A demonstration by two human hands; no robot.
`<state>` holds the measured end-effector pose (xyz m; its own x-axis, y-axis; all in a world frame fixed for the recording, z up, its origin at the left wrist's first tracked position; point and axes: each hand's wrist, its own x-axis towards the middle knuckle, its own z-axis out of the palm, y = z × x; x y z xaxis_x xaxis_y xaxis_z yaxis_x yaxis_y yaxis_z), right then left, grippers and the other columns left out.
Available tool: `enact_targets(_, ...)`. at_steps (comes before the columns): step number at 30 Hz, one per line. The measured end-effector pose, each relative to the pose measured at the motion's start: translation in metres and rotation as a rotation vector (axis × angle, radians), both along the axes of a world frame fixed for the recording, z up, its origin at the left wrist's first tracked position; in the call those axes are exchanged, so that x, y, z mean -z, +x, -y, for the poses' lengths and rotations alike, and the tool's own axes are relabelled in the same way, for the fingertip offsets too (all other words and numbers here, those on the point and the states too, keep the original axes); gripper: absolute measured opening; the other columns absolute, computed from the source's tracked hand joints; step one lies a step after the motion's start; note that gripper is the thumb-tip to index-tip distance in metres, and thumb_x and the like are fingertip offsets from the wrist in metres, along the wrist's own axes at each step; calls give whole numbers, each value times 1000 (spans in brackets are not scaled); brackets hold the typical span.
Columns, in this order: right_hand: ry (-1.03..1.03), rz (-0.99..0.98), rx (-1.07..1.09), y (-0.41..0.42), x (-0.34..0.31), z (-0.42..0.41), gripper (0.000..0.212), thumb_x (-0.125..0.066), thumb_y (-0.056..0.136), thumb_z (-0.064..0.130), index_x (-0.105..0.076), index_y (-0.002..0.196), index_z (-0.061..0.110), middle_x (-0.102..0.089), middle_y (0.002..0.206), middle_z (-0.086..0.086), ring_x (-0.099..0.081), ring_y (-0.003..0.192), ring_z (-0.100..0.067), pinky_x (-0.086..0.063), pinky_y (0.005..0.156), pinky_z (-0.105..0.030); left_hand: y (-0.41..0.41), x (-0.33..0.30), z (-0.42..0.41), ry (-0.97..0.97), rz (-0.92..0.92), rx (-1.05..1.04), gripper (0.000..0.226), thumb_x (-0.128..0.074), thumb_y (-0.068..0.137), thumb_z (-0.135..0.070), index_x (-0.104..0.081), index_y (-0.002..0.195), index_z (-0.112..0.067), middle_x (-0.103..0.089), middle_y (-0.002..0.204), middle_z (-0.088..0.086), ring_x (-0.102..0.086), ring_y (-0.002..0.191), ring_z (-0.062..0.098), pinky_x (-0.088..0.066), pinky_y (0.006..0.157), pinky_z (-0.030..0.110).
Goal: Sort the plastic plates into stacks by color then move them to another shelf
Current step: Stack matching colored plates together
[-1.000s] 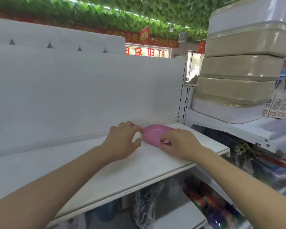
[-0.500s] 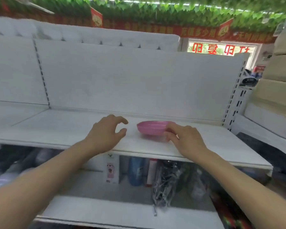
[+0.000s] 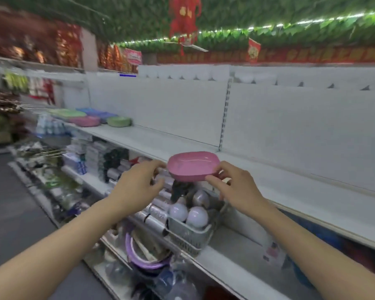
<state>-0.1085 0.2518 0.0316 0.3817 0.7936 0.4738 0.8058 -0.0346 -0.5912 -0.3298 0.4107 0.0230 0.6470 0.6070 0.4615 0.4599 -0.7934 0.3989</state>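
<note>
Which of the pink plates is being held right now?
The near pink plate, held by both hands off the shelf; the other pink plate lies far left beside green and blue ones.

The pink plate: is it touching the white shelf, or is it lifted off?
Apart. The head view shows the pink plate held in the air by both hands, in front of the white shelf, not resting on its surface.
</note>
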Motion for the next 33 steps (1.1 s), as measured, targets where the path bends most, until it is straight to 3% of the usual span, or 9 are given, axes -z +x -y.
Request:
enact_targets(4, 22, -115, -108, -77, -6, -112, 15, -72, 92, 44, -63, 90, 32, -75, 86, 8, -70, 57, -15, -58, 64, -38, -110, -6, -90, 40, -32, -159, 39, -54, 94, -42, -50, 133, -40, -62, 121, -13, -58, 112, 12, -50, 94, 42)
enact_targets(8, 26, -177, -194, -146, -9, -216, 15, -72, 92, 44, -63, 93, 31, -77, 84, 6, -73, 60, -16, -61, 70, -41, -207, -20, -174, 43, -113, -267, 38, -55, 99, -35, -52, 137, -35, -59, 128, -11, -60, 110, 10, -52, 93, 39)
enact_targets(12, 17, -270, -249, -195, -11, -304, 21, -71, 93, 42, -62, 97, 23, -76, 89, 3, -74, 60, -18, -56, 62, -34, -259, -26, -244, 44, -119, -297, 35, -54, 99, -36, -52, 134, -36, -60, 126, -13, -60, 106, 6, -52, 94, 40)
enact_targets(20, 0, -485, -374, -220, -3, -480, 19, -76, 92, 15, -57, 97, 12, -68, 99, -19, -72, 80, -27, -64, 63, -45, -269, -21, -394, 79, -92, -301, 30, -55, 97, -37, -55, 127, -39, -60, 119, -13, -56, 112, 9, -50, 96, 42)
enact_targets(24, -35, -601, -358, -210, -4, -575, 12, -60, 94, 0, -58, 104, 7, -59, 110, -15, -69, 69, -13, -59, 57, -32, -261, -18, -482, 68, -76, -331, 30, -55, 98, -37, -55, 129, -39, -61, 116, -13, -56, 109, 7, -51, 94, 37)
enact_targets(28, -103, -796, -416, -199, -9, -664, 25, -48, 94, -4, -64, 106, 11, -63, 95, -18, -69, 62, -17, -49, 46, -27, -254, -26, -562, 45, -47, -349, 30, -56, 100, -34, -57, 130, -35, -58, 118, -17, -53, 111, 4, -45, 92, 27)
enact_targets(33, -129, -824, -446, -193, -14, -747, 23, -53, 95, -3, -66, 111, 7, -66, 84, -17, -68, 67, -20, -56, 53, -31, -249, -34, -655, 23, -21, -334, 30, -56, 100, -34, -57, 130, -36, -60, 122, -13, -54, 115, 6, -49, 99, 36)
